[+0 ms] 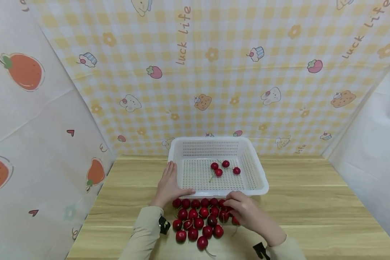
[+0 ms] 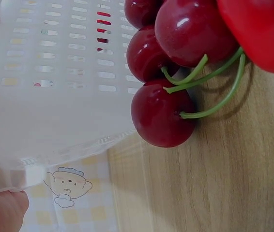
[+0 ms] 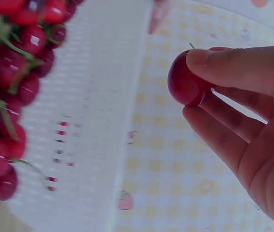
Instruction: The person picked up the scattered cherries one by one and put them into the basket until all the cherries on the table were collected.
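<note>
In the head view my left hand (image 1: 169, 186) rests at the near left corner of a white plastic basket (image 1: 263, 180), fingers straight along its left side and thumb along the front rim. Part of that hand shows at the basket's rim in the left wrist view. My right hand (image 1: 243, 209) is over the right end of the cherries, close to the front rim. A dark red cherry (image 3: 183, 79) is pinched between its thumb and fingers in the right wrist view. Several loose cherries (image 1: 198, 223) lie in rough rows before the basket.
Inside the basket sit a few cherries, one (image 1: 236, 170) near the right wall. The wooden table (image 1: 312, 202) meets a yellow checked cloth (image 1: 234, 79) behind the basket. White printed cloth (image 1: 45, 119) stands at the left side.
</note>
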`<state>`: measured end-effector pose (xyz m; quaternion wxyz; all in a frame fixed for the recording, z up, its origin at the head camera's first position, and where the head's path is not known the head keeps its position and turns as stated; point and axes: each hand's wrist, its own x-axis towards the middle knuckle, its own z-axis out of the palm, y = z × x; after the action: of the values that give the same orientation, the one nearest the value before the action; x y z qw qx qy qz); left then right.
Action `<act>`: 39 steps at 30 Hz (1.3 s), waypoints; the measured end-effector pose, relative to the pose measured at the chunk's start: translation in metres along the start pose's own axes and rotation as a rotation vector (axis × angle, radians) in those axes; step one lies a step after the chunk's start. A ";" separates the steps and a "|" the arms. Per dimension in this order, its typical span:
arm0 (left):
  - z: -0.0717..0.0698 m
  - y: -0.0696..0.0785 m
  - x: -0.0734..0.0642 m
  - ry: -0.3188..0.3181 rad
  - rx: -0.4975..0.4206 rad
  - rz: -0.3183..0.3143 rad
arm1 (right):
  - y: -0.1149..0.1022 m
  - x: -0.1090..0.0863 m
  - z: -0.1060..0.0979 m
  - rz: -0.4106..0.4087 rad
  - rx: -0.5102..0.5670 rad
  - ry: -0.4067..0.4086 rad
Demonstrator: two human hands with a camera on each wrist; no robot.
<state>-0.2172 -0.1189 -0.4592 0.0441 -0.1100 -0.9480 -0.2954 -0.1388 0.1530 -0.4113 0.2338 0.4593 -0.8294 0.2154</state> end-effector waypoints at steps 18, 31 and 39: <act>-0.001 0.002 -0.001 0.008 0.006 0.006 | 0.106 0.092 -0.035 0.218 0.011 -0.213; 0.001 0.000 -0.001 0.022 -0.002 -0.010 | 0.200 0.107 0.009 0.603 0.125 -0.423; 0.003 -0.001 -0.001 0.031 0.000 -0.002 | 0.216 0.088 0.026 0.747 0.109 -0.451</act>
<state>-0.2165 -0.1182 -0.4624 0.0585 -0.1045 -0.9473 -0.2972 -0.3718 0.1847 -0.4116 -0.0715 0.1752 -0.9563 0.2231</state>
